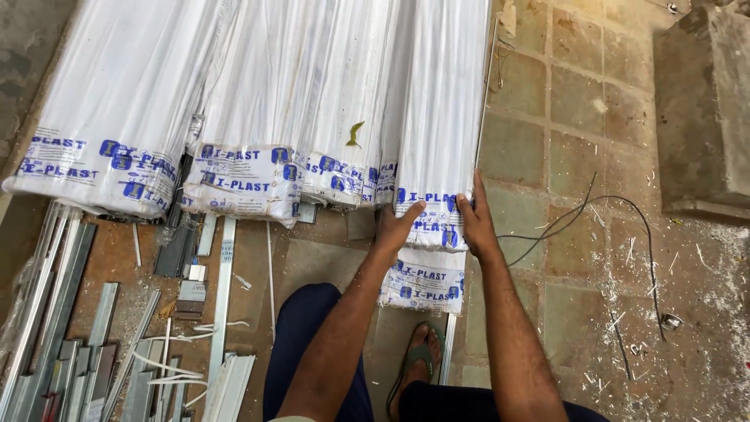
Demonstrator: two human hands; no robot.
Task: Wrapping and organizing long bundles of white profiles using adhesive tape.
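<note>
Left hand [396,224], right hand [474,217] grasping one of five wrapped bundles [437,141].

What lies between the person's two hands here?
In the head view, the left hand and right hand grip opposite sides of one plastic-wrapped white bundle.
</note>
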